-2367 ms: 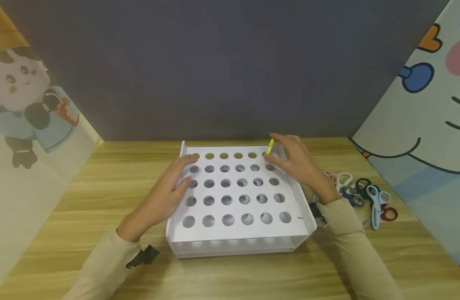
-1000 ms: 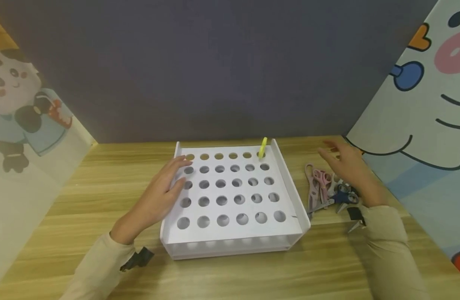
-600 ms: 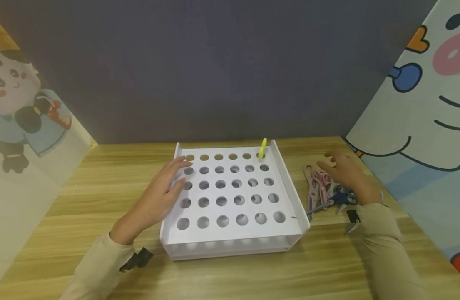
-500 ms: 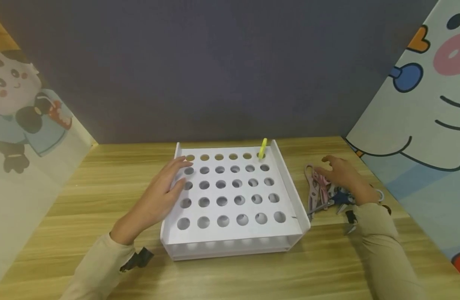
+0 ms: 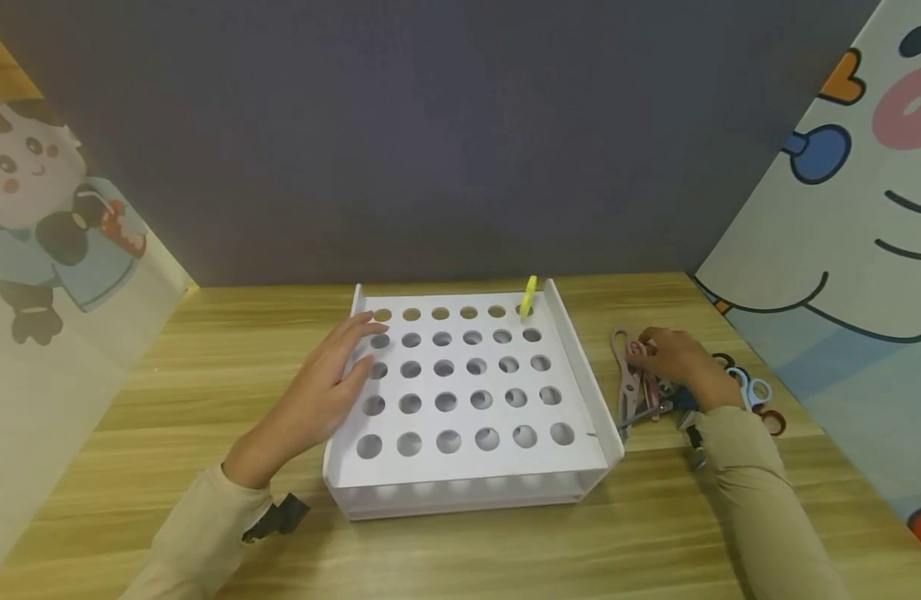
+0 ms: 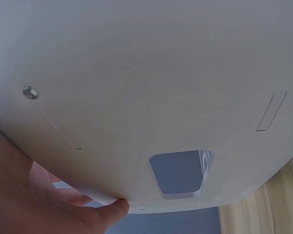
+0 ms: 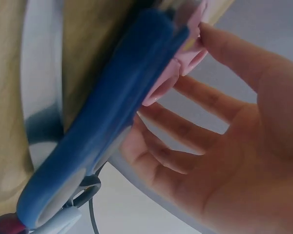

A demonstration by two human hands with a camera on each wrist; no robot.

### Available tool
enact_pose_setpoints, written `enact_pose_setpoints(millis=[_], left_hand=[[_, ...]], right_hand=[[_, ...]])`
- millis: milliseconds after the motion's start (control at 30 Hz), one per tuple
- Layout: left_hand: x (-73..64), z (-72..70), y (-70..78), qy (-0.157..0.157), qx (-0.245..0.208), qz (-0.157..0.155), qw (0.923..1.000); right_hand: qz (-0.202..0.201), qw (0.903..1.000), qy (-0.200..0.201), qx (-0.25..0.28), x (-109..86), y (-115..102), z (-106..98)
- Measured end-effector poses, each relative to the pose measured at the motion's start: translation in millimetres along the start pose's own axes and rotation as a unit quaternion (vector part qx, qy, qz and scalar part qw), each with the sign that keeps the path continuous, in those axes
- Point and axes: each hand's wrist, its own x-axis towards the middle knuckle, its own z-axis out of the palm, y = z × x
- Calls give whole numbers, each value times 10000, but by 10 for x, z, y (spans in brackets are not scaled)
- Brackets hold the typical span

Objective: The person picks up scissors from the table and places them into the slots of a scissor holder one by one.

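Observation:
A white rack [image 5: 463, 379] with rows of round holes stands at the middle of the table. My left hand [image 5: 313, 392] rests over its left side wall [image 6: 136, 107], fingers extended across the top. A slim yellow object [image 5: 528, 297] leans upright in the back right hole; its kind cannot be told. To the right, my right hand [image 5: 678, 358] is at the pink scissors [image 7: 168, 80], thumb and fingertips pinching their handle. Blue-handled scissors [image 7: 95, 112] lie close beside that hand. Pale pink scissors [image 5: 627, 379] lie between the rack and the hand.
Light-blue scissors [image 5: 748, 387], dark red scissors [image 5: 773, 422] and black-handled scissors [image 5: 724, 360] lie beyond the right wrist, partly hidden. Wood-grain table [image 5: 205, 367] meets a dark back panel [image 5: 445, 150] and printed side walls [image 5: 865, 275].
The right hand let go of the yellow object, left standing in the hole, moved right and came down onto the pink scissors, taking hold of their handle. The left hand stays on the rack.

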Motion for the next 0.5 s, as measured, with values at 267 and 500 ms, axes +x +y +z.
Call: enact_pose_setpoints(millis=[267,500], left_hand=[[-9,0,9,34,-4,24,10000],[1,-5,6,-10,-11,-6,10000]], right_hand=[[-55,9999,142,-2,-2,-10,-13],[6,9995,257,166,-17,6,-58]])
